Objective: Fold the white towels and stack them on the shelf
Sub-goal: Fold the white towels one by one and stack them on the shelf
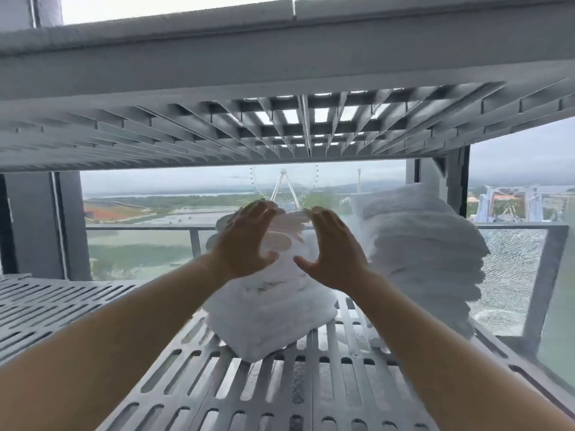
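Our left hand (245,241) and right hand (334,253) are spread open, nothing pinched

Fingers are splayed on either side of the top of the shorter stack of folded white towels (267,318), which sits on the slotted grey shelf (249,393). It's too blurry for us to tell if we're touching it. A taller towel stack (417,250) stands just beside it on the right.
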{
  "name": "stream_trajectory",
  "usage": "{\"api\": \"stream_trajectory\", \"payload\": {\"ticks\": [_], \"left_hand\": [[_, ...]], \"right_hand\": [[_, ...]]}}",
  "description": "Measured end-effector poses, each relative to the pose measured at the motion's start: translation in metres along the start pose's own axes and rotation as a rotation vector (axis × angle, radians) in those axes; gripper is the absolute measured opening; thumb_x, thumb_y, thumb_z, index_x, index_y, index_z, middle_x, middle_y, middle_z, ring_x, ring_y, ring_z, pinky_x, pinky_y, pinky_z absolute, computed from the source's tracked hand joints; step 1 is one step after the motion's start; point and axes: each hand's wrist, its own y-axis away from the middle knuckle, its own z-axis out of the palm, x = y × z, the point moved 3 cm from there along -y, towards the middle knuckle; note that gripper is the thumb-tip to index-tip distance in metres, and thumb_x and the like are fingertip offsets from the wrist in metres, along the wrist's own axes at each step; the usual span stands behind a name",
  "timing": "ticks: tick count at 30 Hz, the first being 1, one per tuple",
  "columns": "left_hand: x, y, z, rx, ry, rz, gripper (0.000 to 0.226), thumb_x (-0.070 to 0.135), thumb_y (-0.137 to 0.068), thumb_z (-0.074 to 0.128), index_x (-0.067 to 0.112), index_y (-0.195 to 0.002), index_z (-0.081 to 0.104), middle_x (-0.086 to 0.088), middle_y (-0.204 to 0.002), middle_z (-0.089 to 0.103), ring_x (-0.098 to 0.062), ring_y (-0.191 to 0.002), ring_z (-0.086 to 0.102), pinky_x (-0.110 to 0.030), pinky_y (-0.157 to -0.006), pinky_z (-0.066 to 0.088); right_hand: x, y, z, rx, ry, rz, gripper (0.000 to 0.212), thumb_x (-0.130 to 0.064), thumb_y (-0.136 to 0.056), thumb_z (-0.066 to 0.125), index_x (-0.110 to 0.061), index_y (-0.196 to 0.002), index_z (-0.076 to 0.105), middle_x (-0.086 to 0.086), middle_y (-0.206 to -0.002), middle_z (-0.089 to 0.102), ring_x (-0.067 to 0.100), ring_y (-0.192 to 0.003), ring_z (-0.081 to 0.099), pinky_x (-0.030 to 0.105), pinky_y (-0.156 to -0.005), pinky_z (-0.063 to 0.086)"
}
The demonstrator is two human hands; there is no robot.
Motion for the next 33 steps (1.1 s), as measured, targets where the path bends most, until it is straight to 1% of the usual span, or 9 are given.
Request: {"api": "stream_trajectory", "payload": {"ticks": [3,5,9,14,17,20,24,29,33], "left_hand": [[-0.029,0.003,0.002,-0.112,-0.042,-0.043,0.079,0.040,-0.071,0.074,0.011,-0.136,0.039,-0.010,-0.141,0.040,-0.028,-0.132,0.036,-0.047,-0.109,0.032],[-0.042,0.004,0.005,-0.153,0.001,-0.098,0.082,0.046,-0.071,0.073,0.012,-0.137,0.038,-0.010,-0.142,0.040,-0.027,-0.131,0.036,-0.047,-0.108,0.033],[-0.051,0.006,0.015,-0.169,0.074,-0.153,0.075,0.049,-0.079,0.065,0.014,-0.138,0.037,-0.008,-0.137,0.046,-0.027,-0.125,0.042,-0.040,-0.107,0.033],[-0.055,0.006,0.019,-0.133,0.071,-0.162,0.068,0.052,-0.083,0.056,0.010,-0.135,0.040,-0.007,-0.133,0.047,-0.029,-0.120,0.042,-0.043,-0.102,0.037],[-0.063,0.006,0.018,-0.121,0.104,-0.137,0.055,0.041,-0.083,0.059,0.015,-0.130,0.048,-0.008,-0.129,0.046,-0.028,-0.119,0.041,-0.038,-0.105,0.032],[-0.073,0.008,0.019,-0.137,0.180,-0.189,0.055,0.026,-0.078,0.062,0.026,-0.131,0.046,-0.010,-0.132,0.043,-0.032,-0.119,0.043,-0.037,-0.105,0.032],[-0.078,0.009,0.020,-0.132,0.234,-0.137,0.059,0.010,-0.078,0.058,0.026,-0.133,0.045,-0.008,-0.125,0.051,-0.029,-0.109,0.053,-0.029,-0.092,0.038],[-0.077,0.009,0.004,-0.015,0.176,-0.083,0.070,-0.007,-0.072,0.047,0.026,-0.134,0.047,-0.005,-0.125,0.054,-0.031,-0.110,0.052,-0.043,-0.093,0.045],[-0.064,0.012,-0.011,0.052,0.120,-0.034,0.073,-0.011,-0.072,0.045,0.024,-0.135,0.045,-0.004,-0.125,0.053,-0.030,-0.112,0.050,-0.045,-0.095,0.044]], "right_hand": [[-0.012,-0.017,0.011,-0.027,-0.149,0.037,0.087,-0.033,-0.074,0.070,-0.013,-0.144,0.023,0.006,-0.148,0.029,0.023,-0.138,0.024,0.037,-0.112,0.026],[-0.015,-0.027,0.018,-0.086,-0.192,0.079,0.089,-0.030,-0.074,0.068,-0.017,-0.146,0.018,0.004,-0.152,0.023,0.024,-0.140,0.020,0.041,-0.112,0.027],[-0.017,-0.037,0.031,-0.136,-0.226,0.201,0.090,-0.026,-0.077,0.065,-0.020,-0.148,0.011,0.004,-0.153,0.023,0.028,-0.139,0.019,0.041,-0.115,0.018],[-0.022,-0.038,0.047,-0.101,-0.198,0.321,0.065,-0.024,-0.084,0.057,-0.025,-0.143,0.029,0.005,-0.131,0.034,0.034,-0.117,0.039,0.040,-0.100,0.032],[-0.023,-0.042,0.049,-0.091,-0.188,0.305,0.042,-0.018,-0.085,0.055,-0.018,-0.127,0.048,0.008,-0.122,0.035,0.033,-0.112,0.044,0.038,-0.098,0.040],[-0.026,-0.043,0.050,-0.063,-0.206,0.282,0.038,-0.005,-0.084,0.051,-0.013,-0.122,0.051,0.007,-0.115,0.037,0.027,-0.111,0.043,0.024,-0.089,0.037],[-0.032,-0.041,0.049,0.058,-0.281,0.296,0.038,0.002,-0.082,0.050,-0.010,-0.118,0.055,0.004,-0.114,0.042,0.022,-0.098,0.050,0.012,-0.072,0.029],[-0.043,-0.038,0.037,0.222,-0.321,0.261,0.043,0.012,-0.075,0.045,-0.004,-0.114,0.058,0.007,-0.113,0.043,0.013,-0.086,0.044,0.002,-0.075,0.028],[-0.047,-0.031,0.021,0.264,-0.309,0.205,0.048,0.014,-0.071,0.044,-0.005,-0.114,0.058,0.009,-0.115,0.045,0.012,-0.091,0.044,0.008,-0.077,0.032]]}}
